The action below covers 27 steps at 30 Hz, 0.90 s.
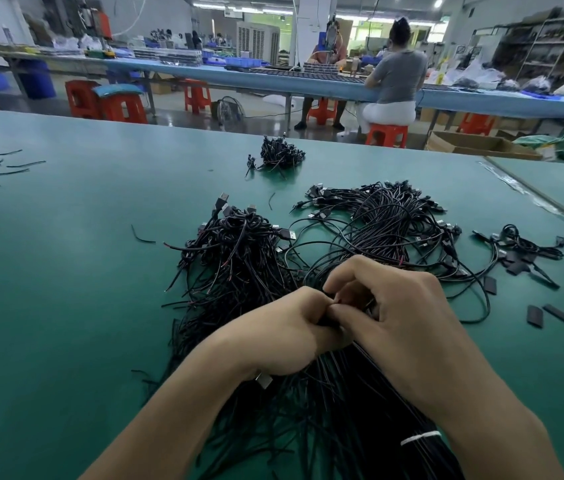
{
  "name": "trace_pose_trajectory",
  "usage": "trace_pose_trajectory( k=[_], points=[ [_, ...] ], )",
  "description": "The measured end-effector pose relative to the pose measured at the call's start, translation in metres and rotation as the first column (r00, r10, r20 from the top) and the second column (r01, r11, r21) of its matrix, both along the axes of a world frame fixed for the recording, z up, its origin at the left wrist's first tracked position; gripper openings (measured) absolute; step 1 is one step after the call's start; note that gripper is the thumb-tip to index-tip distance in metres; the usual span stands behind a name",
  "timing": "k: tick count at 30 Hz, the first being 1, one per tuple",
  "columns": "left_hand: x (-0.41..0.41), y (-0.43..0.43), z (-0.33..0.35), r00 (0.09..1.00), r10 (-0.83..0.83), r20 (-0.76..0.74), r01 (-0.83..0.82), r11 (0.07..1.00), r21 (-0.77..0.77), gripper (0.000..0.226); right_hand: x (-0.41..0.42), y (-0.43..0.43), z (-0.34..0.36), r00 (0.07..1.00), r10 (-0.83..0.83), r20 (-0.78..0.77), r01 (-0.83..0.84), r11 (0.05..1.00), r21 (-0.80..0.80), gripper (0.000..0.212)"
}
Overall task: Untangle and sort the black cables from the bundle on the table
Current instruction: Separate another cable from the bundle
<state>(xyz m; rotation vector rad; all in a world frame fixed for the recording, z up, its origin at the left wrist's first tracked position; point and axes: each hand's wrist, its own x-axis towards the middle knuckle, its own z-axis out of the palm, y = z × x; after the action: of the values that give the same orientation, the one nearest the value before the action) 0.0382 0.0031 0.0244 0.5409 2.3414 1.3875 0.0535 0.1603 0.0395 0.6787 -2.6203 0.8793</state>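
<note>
The left hand and the right hand meet over the near part of the bundle of black cables, which lies on the green tabletop directly in front of the person. The grip of each hand is narrow: the fingers are curled and pinch some thin cables of the bundle, with the fingertips of both hands close together. A white tie goes around the bundle beside the right forearm. Behind the hands lies a loose pile of cables with plugs, and further back a small heap. Some short black pieces lie at the right.
</note>
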Motion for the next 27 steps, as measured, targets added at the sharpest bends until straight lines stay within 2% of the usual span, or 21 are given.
trace_pose_trajectory(
  k=[8,13,18,20,22,27],
  points=[
    [-0.002,0.003,-0.006,0.997,0.069,-0.024,-0.070,0.997,-0.015,0.021,0.000,-0.004,-0.002,0.998,-0.047,-0.041,0.048,0.999,0.020,0.020],
    [-0.002,0.006,-0.010,0.990,0.124,-0.065,-0.130,0.988,-0.086,0.016,-0.002,-0.005,-0.006,1.000,-0.017,-0.005,0.017,0.998,0.058,0.037],
    [-0.002,0.004,-0.009,0.989,0.100,-0.105,-0.116,0.981,-0.157,0.011,-0.003,-0.005,-0.009,1.000,0.004,0.027,-0.005,0.998,0.067,0.030],
    [-0.001,0.003,-0.008,0.991,0.102,-0.084,-0.110,0.989,-0.101,0.016,-0.003,-0.007,-0.011,0.999,0.010,0.037,-0.012,0.999,0.044,0.023],
    [-0.001,0.004,-0.007,0.995,0.102,-0.018,-0.101,0.995,0.021,0.018,-0.004,-0.008,-0.012,1.000,-0.022,-0.012,0.022,1.000,0.017,0.020],
    [-0.002,0.010,-0.002,0.960,0.140,0.242,-0.208,0.936,0.285,0.014,-0.005,-0.009,-0.011,0.986,-0.097,-0.138,0.095,0.995,-0.018,0.028]
  ],
)
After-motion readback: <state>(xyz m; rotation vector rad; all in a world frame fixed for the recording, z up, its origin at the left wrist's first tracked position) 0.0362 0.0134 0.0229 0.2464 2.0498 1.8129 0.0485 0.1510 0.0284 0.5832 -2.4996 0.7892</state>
